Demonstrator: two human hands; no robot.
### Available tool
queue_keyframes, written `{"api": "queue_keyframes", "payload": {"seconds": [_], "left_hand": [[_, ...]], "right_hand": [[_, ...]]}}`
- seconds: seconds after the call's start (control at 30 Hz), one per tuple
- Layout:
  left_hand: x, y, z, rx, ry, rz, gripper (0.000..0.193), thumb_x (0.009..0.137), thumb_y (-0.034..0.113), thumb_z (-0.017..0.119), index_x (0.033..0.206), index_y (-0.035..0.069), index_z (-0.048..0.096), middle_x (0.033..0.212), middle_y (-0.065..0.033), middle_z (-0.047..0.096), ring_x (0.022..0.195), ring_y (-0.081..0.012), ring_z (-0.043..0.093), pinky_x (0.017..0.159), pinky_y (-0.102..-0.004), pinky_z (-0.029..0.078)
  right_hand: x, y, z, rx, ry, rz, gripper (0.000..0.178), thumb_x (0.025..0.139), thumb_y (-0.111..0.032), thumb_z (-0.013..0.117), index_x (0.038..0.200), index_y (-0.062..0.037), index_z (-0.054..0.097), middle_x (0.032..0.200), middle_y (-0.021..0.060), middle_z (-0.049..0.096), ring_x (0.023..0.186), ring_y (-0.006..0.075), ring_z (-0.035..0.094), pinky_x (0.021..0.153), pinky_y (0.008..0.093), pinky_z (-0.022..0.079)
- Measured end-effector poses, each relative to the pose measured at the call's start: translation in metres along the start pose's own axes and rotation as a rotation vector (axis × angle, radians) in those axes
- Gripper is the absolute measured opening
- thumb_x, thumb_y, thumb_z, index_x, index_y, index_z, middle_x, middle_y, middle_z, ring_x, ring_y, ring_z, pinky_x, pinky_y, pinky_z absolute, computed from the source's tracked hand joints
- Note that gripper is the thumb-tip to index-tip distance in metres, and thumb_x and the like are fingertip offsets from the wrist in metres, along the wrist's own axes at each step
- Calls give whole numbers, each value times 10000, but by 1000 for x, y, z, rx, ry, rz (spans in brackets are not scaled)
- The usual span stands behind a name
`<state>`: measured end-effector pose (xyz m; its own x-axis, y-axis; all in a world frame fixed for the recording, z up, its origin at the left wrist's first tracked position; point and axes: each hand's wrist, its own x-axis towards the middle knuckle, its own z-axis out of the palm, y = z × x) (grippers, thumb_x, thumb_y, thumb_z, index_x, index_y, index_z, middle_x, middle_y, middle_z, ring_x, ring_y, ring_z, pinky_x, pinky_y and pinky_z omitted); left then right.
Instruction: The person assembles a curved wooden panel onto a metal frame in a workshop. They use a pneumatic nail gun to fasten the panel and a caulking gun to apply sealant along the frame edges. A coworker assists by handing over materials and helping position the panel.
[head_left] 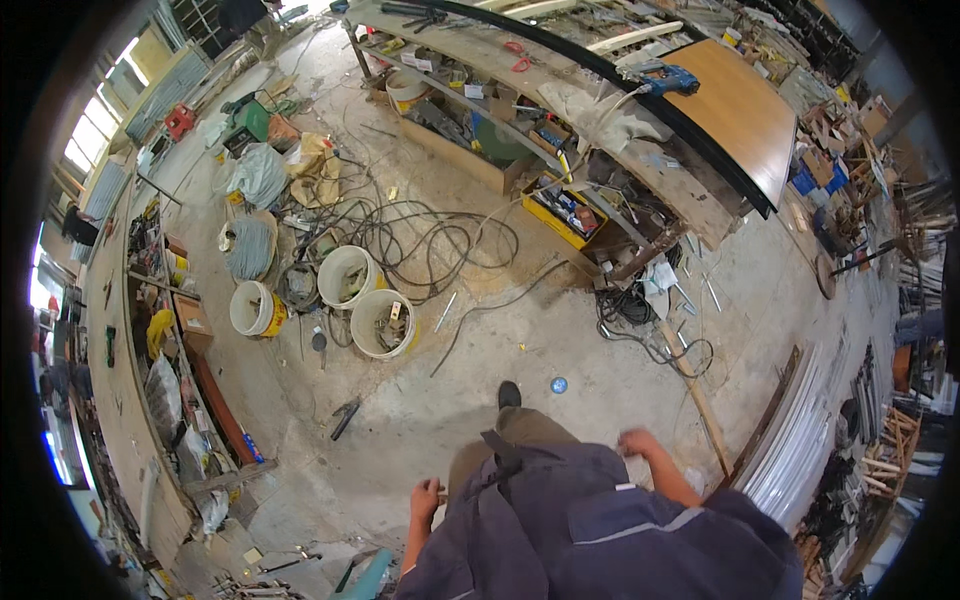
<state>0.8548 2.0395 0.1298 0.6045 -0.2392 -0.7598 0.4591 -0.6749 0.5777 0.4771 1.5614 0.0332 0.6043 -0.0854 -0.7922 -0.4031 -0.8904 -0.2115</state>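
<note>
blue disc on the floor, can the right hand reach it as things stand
Probably not without stooping: the right hand looks well above the floor where the blue disc lies, though nothing visible blocks the way.

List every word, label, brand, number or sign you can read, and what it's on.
Nothing can be quoted; no text is legible.
Yellow-sided bucket: any print is too small to read.
Blue disc on the floor: any markings are too small to read.
Pale box: any label is too blurred to read.
</note>
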Motion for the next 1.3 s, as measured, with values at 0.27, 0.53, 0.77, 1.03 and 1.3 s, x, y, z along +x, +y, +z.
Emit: {"api": "queue_keyframes", "payload": {"seconds": [0.27,0.53,0.77,1.03,1.3], "left_hand": [[116,127,-51,295,114,74,436,928,305,622,1087,-95,691,991,-239,731,906,-276,714,805,-383,549],[320,265,-87,490,-9,199,440,936,327,620,1057,-91,692,919,-204,734,884,-277,708,824,-409,534],[446,507,-138,185,-109,197,332,967,246,613,1011,-76,679,778,-132,697,600,-201,663,501,-326,496],[548,667,-110,131,-183,247,368,1016,269,560,1152,-73,585,853,-142,671,606,-211,631,546,-364,522],[561,721,-75,775,-211,320,391,997,313,557,1217,2,646,949,-173,707,861,-312,678,772,-427,529]], "right_hand": [[113,-59,-470,1358,626,116,438,929,-163,584,1301,69,568,1015,159,719,795,217,710,679,342,578],[149,13,-664,1658,1084,212,409,901,-128,632,1274,36,599,933,133,704,768,163,685,608,295,551],[126,99,-771,1634,1617,427,195,903,-162,637,995,6,676,869,94,685,699,132,643,607,274,543],[143,283,-852,817,1697,1072,579,792,-414,720,1037,109,670,962,266,711,914,372,705,820,441,539],[167,334,-886,951,1477,1295,499,682,-431,760,925,5,740,925,245,726,890,364,714,795,442,541]]}}
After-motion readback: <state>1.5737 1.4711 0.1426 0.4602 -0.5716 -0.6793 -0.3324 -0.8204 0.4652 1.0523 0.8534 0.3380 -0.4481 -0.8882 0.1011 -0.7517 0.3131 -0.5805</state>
